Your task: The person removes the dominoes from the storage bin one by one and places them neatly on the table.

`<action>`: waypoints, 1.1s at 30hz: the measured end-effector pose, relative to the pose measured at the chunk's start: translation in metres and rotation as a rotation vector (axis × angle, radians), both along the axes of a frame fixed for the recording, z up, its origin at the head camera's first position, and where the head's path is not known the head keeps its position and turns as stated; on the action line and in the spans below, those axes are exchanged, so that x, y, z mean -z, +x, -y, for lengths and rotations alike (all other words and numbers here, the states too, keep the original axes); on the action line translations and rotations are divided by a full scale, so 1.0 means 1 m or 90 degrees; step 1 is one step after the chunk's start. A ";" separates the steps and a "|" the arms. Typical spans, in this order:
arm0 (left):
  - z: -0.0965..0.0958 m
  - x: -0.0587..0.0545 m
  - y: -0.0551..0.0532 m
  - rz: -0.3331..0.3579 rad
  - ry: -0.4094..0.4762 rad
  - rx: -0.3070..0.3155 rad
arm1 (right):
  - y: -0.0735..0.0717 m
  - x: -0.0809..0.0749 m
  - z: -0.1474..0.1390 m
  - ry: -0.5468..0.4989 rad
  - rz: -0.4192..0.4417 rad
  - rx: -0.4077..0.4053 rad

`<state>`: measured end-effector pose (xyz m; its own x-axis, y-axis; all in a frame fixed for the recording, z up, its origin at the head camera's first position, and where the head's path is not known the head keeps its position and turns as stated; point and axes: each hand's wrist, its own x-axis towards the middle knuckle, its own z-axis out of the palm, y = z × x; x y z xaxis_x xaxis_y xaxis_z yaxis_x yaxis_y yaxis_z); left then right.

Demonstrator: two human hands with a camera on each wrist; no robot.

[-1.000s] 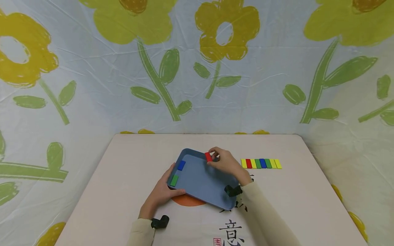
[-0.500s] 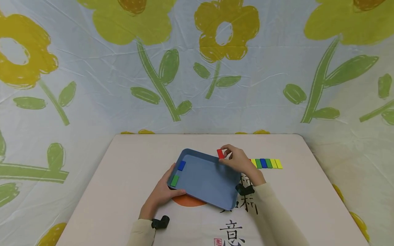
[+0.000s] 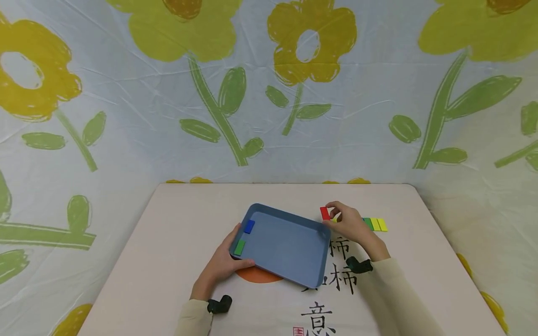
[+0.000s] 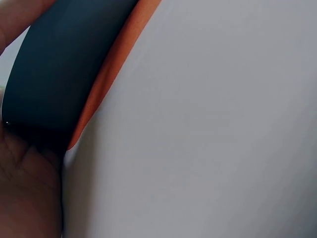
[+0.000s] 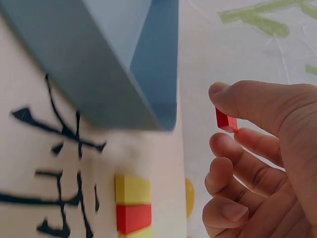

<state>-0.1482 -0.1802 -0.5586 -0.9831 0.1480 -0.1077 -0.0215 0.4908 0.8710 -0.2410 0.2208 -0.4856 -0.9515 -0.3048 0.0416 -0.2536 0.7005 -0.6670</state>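
My right hand (image 3: pixel 352 226) pinches a small red block (image 3: pixel 325 213) between thumb and fingertips, just beyond the right corner of a blue-grey tray (image 3: pixel 281 247). In the right wrist view, the held red block (image 5: pixel 226 120) shows under the thumb, with the other fingers curled below. At the opposite end, my left hand (image 3: pixel 220 261) grips the tray by its left corner, thumb along the near rim and fingers along the left side. Inside the tray at the left lie a blue block (image 3: pixel 249 227) and a green block (image 3: pixel 239 247).
A row of coloured blocks (image 3: pixel 375 224) lies right of the tray, partly hidden behind my right hand. A yellow block (image 5: pixel 132 187) and a red one (image 5: pixel 134 218) of that row show below the tray corner. The tray overlaps a cloth with black characters (image 3: pixel 317 317) and an orange shape (image 3: pixel 258 275).
My right hand has carried the red block from over the tray rightward past its edge, toward the row of blocks. My left hand and the tray have stayed in place.
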 end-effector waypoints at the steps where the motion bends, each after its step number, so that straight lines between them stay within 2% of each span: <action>1: 0.000 0.000 0.000 0.002 -0.001 0.001 | 0.001 0.001 -0.003 0.002 -0.003 0.002; 19: 0.000 -0.002 0.000 0.003 -0.001 0.004 | 0.010 0.015 -0.074 0.060 0.017 0.073; 33: -0.001 -0.004 0.001 0.013 -0.002 0.001 | 0.019 0.017 -0.126 0.095 0.039 0.116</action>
